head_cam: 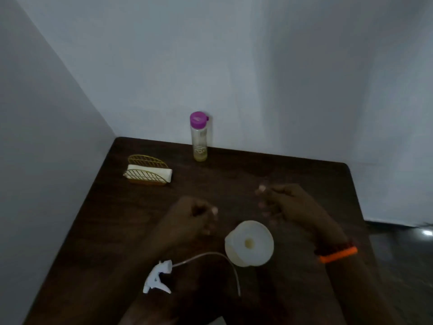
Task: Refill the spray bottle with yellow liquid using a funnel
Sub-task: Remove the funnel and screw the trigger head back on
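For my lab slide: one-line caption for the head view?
Both hands hover empty above a funnel; the spray head lies detached on the table.

The dark picture makes the left hand (194, 216) and the right hand (293, 205) hard to see against the dark brown wooden bench (304, 174). Their curled fingertips are smeared, so I cannot tell if either grip has anything in it. Both arms run off the picture at 6 o'clock. The white plastic funnel (249, 242) hides almost all of the bottle under it. The letters on the tall clear bottle with the pink cap (199, 137), at 12 o'clock, are too small to read. At 3 o'clock, a bright spot (426, 232) is cut by the edge, and it is too blurry to name.
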